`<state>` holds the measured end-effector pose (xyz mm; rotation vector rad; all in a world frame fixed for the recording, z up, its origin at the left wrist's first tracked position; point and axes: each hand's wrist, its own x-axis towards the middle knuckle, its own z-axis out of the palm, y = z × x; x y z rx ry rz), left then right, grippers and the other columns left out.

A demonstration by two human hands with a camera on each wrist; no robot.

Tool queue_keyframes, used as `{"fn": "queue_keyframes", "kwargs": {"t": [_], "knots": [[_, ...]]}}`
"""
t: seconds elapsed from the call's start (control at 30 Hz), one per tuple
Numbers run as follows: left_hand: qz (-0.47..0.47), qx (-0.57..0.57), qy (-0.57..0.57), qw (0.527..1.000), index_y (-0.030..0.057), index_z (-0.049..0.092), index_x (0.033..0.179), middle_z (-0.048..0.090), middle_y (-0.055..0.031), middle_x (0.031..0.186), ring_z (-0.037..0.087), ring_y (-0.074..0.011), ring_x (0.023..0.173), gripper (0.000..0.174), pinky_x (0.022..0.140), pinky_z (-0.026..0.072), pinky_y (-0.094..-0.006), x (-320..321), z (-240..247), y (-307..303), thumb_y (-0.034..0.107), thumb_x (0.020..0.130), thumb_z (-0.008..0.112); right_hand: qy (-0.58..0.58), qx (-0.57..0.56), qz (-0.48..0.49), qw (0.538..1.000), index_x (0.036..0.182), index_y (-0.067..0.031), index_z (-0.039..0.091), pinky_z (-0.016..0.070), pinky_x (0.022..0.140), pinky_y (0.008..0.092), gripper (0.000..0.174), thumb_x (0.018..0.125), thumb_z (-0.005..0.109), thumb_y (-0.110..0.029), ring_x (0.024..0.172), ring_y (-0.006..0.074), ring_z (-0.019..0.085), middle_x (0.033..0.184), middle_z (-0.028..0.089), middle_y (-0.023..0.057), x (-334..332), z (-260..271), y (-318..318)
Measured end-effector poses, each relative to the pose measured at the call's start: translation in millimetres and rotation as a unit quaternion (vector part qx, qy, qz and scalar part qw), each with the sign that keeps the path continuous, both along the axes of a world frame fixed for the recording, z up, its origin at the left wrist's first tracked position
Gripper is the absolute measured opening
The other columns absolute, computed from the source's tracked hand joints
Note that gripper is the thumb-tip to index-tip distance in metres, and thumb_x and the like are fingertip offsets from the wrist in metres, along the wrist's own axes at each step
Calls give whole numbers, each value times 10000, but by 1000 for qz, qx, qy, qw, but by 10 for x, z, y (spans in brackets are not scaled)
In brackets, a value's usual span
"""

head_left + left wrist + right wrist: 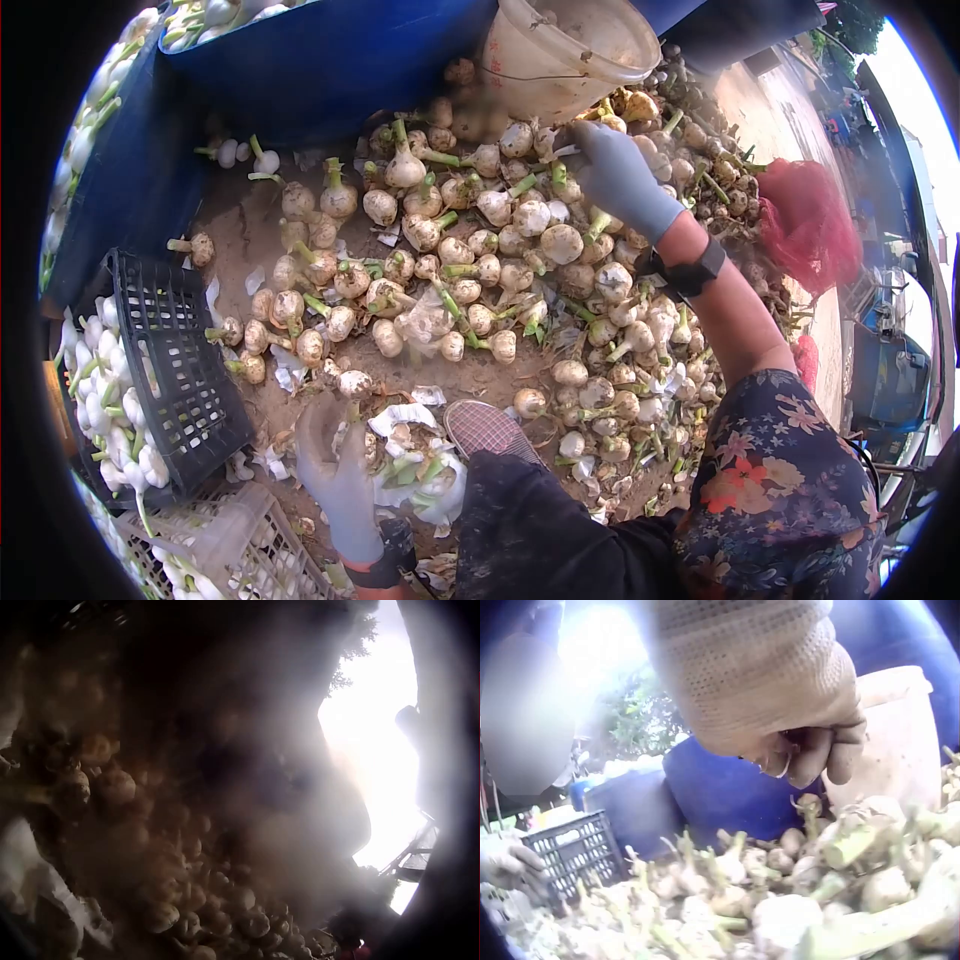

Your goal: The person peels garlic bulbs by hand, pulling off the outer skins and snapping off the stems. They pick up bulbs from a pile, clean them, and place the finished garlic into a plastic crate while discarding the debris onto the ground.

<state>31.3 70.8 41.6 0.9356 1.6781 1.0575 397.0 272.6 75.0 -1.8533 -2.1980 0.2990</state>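
Both hands wear pale gloves. The right hand [625,180] is curled low over the heap of garlic bulbs [560,243], beside the white bucket [545,60]. In the right wrist view its fingers [810,761] are bent inward, with a thin pale strip [786,761] at the fingertips. Lower left in the head view, the left hand [340,485] is blurred, its fingers loosely extended and parted near a single garlic bulb [354,384]. Peeled skins and cut stems [420,470] lie beside it. The left wrist view is dark and hazy, showing garlic bulbs [161,916].
A black crate [180,360] stands at left near cleaned white garlic [110,400]. Below it is a pale crate [250,550]. Blue tubs [330,75] stand at the back. A red mesh bag [810,225] lies at right. The person's checked shoe [490,430] is amid the bulbs.
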Motion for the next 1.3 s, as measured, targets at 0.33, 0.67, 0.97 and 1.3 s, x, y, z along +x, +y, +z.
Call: {"fn": "queue_keyframes", "kwargs": {"t": [0.33, 0.67, 0.97, 1.3], "knots": [[-117, -29, 73, 990, -28, 536, 1199, 563, -142, 1179, 554, -225, 1083, 427, 951, 433, -337, 1, -327, -240, -1, 784, 634, -197, -74, -49, 976, 1120, -103, 583, 495, 615, 441, 420, 820, 652, -388, 672, 331, 650, 685, 653, 120, -245, 149, -300], [-111, -70, 24, 991, -52, 548, 1154, 594, -159, 1116, 575, -233, 1058, 365, 921, 455, -338, 114, -315, -220, -6, 798, 613, -322, -151, -20, 935, 1100, -212, 642, 523, 780, 430, 365, 735, 638, -215, 937, 337, 636, 1092, 607, 159, 68, -478, 606], [-97, 147, 36, 984, 21, 495, 1261, 488, -124, 1277, 485, -220, 1177, 627, 1014, 383, -355, 554, -48, 69, 3, 676, 719, 299, -335, -8, 893, 1083, -10, 579, 504, 643, 335, 317, 917, 588, -279, 696, 231, 657, 783, 660, 146, -918, 67, -837], [-157, 56, 180, 969, 26, 535, 1146, 520, -124, 1110, 527, -267, 1052, 647, 927, 432, -363, 380, -13, -263, 52, 549, 783, 312, -302, 114, 894, 869, 35, 523, 462, 609, 459, 435, 912, 550, -397, 698, 424, 599, 725, 589, 250, -1688, -407, -1569]]}}
